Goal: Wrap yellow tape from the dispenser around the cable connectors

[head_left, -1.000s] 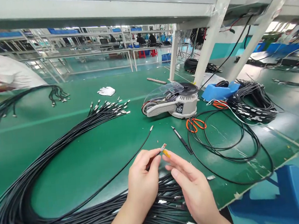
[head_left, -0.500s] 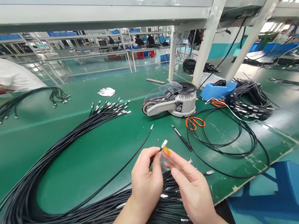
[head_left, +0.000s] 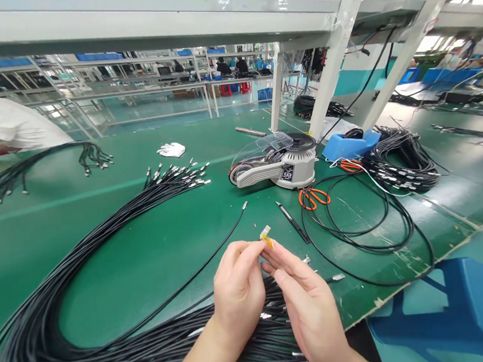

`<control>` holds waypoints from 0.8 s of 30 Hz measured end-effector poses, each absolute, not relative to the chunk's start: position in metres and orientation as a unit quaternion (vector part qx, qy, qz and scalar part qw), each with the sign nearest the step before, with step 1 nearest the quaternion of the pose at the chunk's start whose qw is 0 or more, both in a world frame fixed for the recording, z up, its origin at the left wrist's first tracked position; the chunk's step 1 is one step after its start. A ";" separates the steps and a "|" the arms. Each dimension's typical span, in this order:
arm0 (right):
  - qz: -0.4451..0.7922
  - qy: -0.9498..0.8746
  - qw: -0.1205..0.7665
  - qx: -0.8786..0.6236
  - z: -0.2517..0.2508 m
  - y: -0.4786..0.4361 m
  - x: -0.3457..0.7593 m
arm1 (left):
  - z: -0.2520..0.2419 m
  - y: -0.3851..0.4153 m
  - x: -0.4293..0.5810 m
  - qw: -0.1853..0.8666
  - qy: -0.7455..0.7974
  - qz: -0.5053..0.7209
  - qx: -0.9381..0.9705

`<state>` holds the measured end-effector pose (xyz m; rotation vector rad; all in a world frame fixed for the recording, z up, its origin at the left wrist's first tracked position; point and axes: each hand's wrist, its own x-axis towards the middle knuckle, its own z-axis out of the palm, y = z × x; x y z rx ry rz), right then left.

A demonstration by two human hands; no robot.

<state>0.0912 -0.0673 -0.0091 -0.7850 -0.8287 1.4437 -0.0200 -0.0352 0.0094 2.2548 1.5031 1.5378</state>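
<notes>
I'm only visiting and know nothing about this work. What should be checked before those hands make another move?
1. Metal connector exposed: ok, it juts out beyond the left hand.
2. Yellow tape at the connector: ok, it shows at the connector's base, by the right hand's index fingertip.
3. Tape wrapped all the way round: cannot tell, the far side is hidden.
4. Knife apart from both hands: ok, it lies beyond them.
5. Orange handles free of cable: not ok, black cable loops cross them in view.
</notes>
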 end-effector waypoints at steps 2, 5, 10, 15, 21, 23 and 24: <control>0.623 -0.359 0.606 -0.341 -0.009 -0.067 0.091 | 0.010 -0.035 -0.020 0.005 0.482 0.491 0.726; 0.620 -0.362 0.605 -0.343 -0.009 -0.067 0.091 | 0.010 -0.035 -0.019 -0.003 0.482 0.491 0.726; 0.619 -0.371 0.600 -0.346 -0.008 -0.065 0.091 | 0.009 -0.035 -0.020 0.004 0.487 0.490 0.723; 0.618 -0.375 0.596 -0.349 -0.006 -0.066 0.093 | 0.009 -0.036 -0.019 0.021 0.482 0.503 0.718; 0.610 -0.379 0.598 -0.357 -0.006 -0.067 0.094 | 0.008 -0.035 -0.018 0.021 0.480 0.511 0.713; 0.607 -0.380 0.599 -0.359 -0.006 -0.067 0.094 | 0.007 -0.035 -0.019 0.024 0.480 0.508 0.715; 0.606 -0.380 0.599 -0.359 -0.006 -0.067 0.094 | 0.006 -0.035 -0.019 0.024 0.480 0.507 0.716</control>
